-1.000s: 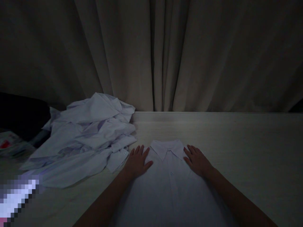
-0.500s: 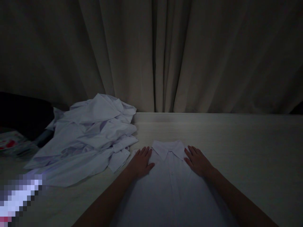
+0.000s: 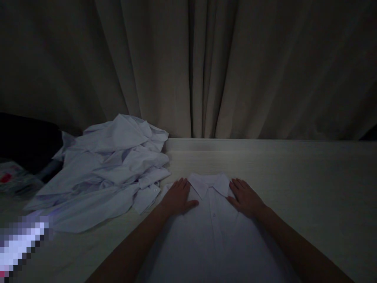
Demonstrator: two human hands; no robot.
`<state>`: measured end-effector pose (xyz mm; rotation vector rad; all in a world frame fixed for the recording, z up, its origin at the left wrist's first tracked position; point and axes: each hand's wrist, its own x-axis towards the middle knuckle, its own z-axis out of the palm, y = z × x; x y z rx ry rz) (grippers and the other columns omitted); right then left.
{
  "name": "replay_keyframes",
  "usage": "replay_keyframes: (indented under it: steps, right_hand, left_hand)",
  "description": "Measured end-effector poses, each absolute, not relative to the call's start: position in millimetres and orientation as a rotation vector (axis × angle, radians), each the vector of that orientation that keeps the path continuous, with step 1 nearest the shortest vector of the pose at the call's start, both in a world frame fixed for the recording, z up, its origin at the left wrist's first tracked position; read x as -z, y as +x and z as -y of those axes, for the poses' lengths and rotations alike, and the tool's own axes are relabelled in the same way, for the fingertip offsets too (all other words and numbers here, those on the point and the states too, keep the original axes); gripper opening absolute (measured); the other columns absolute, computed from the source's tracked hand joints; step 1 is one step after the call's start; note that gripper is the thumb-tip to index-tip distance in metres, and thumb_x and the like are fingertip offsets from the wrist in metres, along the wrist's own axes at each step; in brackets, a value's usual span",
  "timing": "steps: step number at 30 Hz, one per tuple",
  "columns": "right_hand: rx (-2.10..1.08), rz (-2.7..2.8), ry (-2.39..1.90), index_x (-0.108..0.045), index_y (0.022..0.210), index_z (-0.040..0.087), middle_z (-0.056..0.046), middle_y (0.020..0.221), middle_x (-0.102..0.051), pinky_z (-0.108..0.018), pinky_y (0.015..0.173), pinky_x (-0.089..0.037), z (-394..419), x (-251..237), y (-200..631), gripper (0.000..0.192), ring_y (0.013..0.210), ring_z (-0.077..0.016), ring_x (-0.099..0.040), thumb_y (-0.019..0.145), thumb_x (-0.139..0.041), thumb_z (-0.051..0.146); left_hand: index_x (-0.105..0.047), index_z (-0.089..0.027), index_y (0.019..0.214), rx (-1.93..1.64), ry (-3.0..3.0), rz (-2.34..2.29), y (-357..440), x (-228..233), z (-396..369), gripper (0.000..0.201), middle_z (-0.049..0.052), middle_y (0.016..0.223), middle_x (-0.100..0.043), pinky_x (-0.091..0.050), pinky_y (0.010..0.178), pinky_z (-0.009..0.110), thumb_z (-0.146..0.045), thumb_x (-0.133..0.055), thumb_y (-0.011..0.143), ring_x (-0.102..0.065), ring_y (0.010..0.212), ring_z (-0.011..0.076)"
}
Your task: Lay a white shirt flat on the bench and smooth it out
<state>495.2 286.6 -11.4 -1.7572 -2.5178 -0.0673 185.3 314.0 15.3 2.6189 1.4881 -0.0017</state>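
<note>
A white collared shirt [image 3: 212, 236] lies flat and buttoned on the pale table [image 3: 309, 184], its collar pointing away from me. My left hand [image 3: 177, 197] rests palm down on the shirt's left shoulder beside the collar, fingers spread. On the other shoulder, my right hand [image 3: 245, 197] presses flat, fingers apart. Neither hand grips anything.
A crumpled heap of white shirts [image 3: 108, 169] covers the table's left part, close to my left hand. Heavy curtains [image 3: 206, 67] hang behind the table's far edge. A dark object [image 3: 26, 137] and a patterned item [image 3: 11, 181] sit at far left.
My left hand has slid slightly right toward the collar, thumb stretching inward. The right hand has stayed almost in place.
</note>
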Motion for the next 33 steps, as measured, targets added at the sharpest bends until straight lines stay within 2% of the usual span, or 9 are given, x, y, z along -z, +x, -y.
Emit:
replay_keyframes:
  steps: [2,4,13,22,27,33]
  right_hand:
    - [0.063,2.519,-1.715,-0.036,0.135,0.006,-0.020,0.143,-0.035,-0.043,0.113,-0.020,-287.5,10.8,493.1,0.072,0.135,-0.0295,-0.026,0.088,-0.023,0.058]
    - [0.023,2.507,-1.708,-0.035,0.136,0.006,-0.019,0.144,-0.035,-0.042,0.113,-0.022,-287.7,11.4,491.8,0.071,0.134,-0.0284,-0.028,0.088,-0.024,0.057]
    - [-0.096,2.494,-1.723,-0.037,0.134,0.013,-0.018,0.143,-0.035,-0.043,0.111,-0.023,-285.7,6.2,492.6,0.077,0.133,-0.0292,-0.029,0.083,-0.024,0.068]
    - [-0.110,2.565,-1.739,-0.039,0.133,0.013,-0.020,0.140,-0.038,-0.044,0.108,-0.026,-296.6,-0.6,494.9,0.085,0.129,-0.0318,-0.033,0.076,-0.027,0.076]
    - [-0.148,2.596,-1.788,-0.039,0.133,0.012,-0.023,0.139,-0.037,-0.048,0.105,-0.028,-302.5,-3.5,493.4,0.093,0.127,-0.0359,-0.035,0.071,-0.029,0.080]
    - [-0.178,2.619,-1.816,-0.043,0.131,0.012,-0.024,0.141,-0.034,-0.048,0.105,-0.027,-304.2,-8.1,492.0,0.096,0.129,-0.0374,-0.033,0.069,-0.024,0.083]
  left_hand:
    - [-0.036,-0.011,0.134,-0.093,2.669,-1.466,188.3,-11.7,-314.9,0.079,0.019,0.144,-0.036,-0.024,0.111,0.043,-0.068,-0.025,0.080,-0.030,0.134,0.0315]
    - [-0.036,-0.013,0.133,-0.117,2.688,-1.444,189.3,-7.8,-315.4,0.075,0.016,0.142,-0.039,-0.025,0.111,0.040,-0.066,-0.029,0.081,-0.034,0.132,0.0293]
    - [-0.022,-0.013,0.140,0.032,2.616,-1.478,186.5,-9.4,-314.1,0.096,0.018,0.150,-0.022,-0.017,0.113,0.050,-0.080,-0.025,0.071,-0.018,0.138,0.0344]
    - [-0.016,-0.015,0.142,0.057,2.580,-1.479,186.0,-12.3,-317.7,0.111,0.018,0.151,-0.020,-0.017,0.111,0.054,-0.087,-0.029,0.060,-0.017,0.138,0.0380]
    - [-0.018,-0.015,0.141,0.085,2.583,-1.477,188.0,-13.8,-322.4,0.114,0.021,0.150,-0.021,-0.017,0.110,0.058,-0.089,-0.031,0.056,-0.018,0.137,0.0392]
    - [-0.026,-0.020,0.140,0.126,2.605,-1.495,187.4,-15.6,-321.6,0.110,0.018,0.151,-0.020,-0.015,0.110,0.059,-0.090,-0.026,0.055,-0.016,0.137,0.0403]
